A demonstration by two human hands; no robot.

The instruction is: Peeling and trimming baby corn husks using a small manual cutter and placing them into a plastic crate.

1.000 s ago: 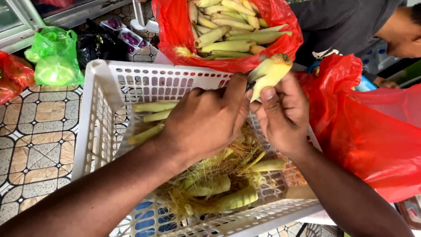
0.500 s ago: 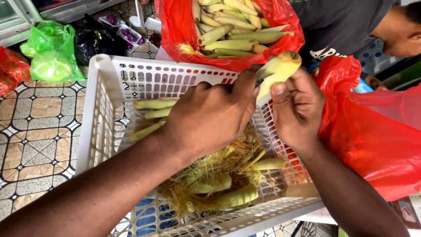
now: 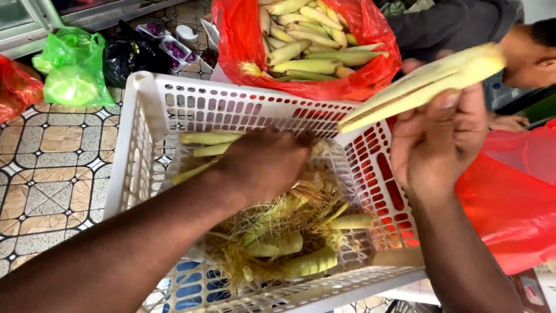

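R hand (image 3: 437, 145) is clamped on a pale husked baby corn ear (image 3: 423, 87), held up over the far-right rim of the white plastic basket (image 3: 130, 145), w/ the red bag (image 3: 307, 46) of more ears just beyond; L hand (image 3: 263, 165) is down inside the basket among the silk and husk scraps (image 3: 278, 226), fingers hidden, so can't tell if it's closed on anything. To do this bit well, I'd keep the R grip firm near the ear's base w/o crushing it, and let the L drop scraps low in the basket so nothing spills onto the tiled floor (image 3: 46, 168).
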